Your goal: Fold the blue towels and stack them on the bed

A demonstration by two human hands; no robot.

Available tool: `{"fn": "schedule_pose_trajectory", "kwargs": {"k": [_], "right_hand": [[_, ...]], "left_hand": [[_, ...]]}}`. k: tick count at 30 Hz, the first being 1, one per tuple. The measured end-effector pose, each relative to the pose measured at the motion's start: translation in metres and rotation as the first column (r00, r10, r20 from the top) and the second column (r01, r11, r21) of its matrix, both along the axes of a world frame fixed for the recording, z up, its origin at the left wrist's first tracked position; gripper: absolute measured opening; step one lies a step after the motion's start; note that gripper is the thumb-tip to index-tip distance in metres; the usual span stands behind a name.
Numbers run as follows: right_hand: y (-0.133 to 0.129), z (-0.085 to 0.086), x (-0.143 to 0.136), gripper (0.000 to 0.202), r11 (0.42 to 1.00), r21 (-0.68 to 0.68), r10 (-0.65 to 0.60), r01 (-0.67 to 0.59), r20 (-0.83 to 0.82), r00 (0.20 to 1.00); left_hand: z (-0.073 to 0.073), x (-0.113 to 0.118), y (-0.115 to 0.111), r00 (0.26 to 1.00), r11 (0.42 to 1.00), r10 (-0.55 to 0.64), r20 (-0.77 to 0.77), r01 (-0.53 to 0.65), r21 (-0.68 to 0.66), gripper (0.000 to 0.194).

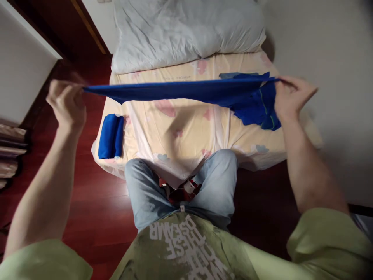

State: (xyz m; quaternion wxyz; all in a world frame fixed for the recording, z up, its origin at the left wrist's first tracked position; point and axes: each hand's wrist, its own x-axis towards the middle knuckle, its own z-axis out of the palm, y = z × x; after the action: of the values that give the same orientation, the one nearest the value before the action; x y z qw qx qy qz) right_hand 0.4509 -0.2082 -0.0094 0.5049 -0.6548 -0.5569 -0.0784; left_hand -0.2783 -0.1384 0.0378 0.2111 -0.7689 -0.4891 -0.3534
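Observation:
I stand at the foot of a bed and hold a blue garment (186,90) stretched flat and level above the mattress. My left hand (66,103) pinches its left end with the fingers closed. Its right end is gripped by my right hand (291,97), where loose blue cloth with a thin green stripe hangs down. A second blue garment (110,136), folded into a small bundle, lies on the bed's left edge below my left hand.
The bed (186,136) has a pale yellow patterned sheet and a white pillow (186,31) at its far end. A white wall runs along the right. Dark red wooden floor (96,202) lies to the left, with white furniture (20,58) at the far left.

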Motion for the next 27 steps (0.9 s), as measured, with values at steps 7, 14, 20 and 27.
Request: {"fn": "schedule_pose_trajectory", "kwargs": {"k": [7,14,20,27], "right_hand": [[-0.066,-0.180,-0.024,0.026,0.947,-0.308,0.007,-0.088,-0.254,0.967],[-0.110,-0.243,-0.028,0.023,0.857,-0.486,-0.035,-0.172,-0.388,0.921],[-0.126,-0.240,-0.019,0.027,0.819,-0.534,0.022,-0.213,-0.340,0.940],[-0.072,-0.215,-0.010,0.031,0.787,-0.617,-0.080,0.009,-0.088,0.993]], "left_hand": [[-0.141,0.007,-0.073,0.963,0.738,-0.136,-0.232,-0.058,-0.672,0.035],[-0.199,0.016,-0.091,0.910,0.287,-0.304,-0.283,-0.195,-0.938,0.038],[-0.210,0.015,-0.081,0.917,0.156,-0.298,-0.264,-0.226,-0.962,0.035],[-0.192,0.015,-0.020,0.946,0.291,-0.156,-0.283,-0.230,-0.929,0.040]]}}
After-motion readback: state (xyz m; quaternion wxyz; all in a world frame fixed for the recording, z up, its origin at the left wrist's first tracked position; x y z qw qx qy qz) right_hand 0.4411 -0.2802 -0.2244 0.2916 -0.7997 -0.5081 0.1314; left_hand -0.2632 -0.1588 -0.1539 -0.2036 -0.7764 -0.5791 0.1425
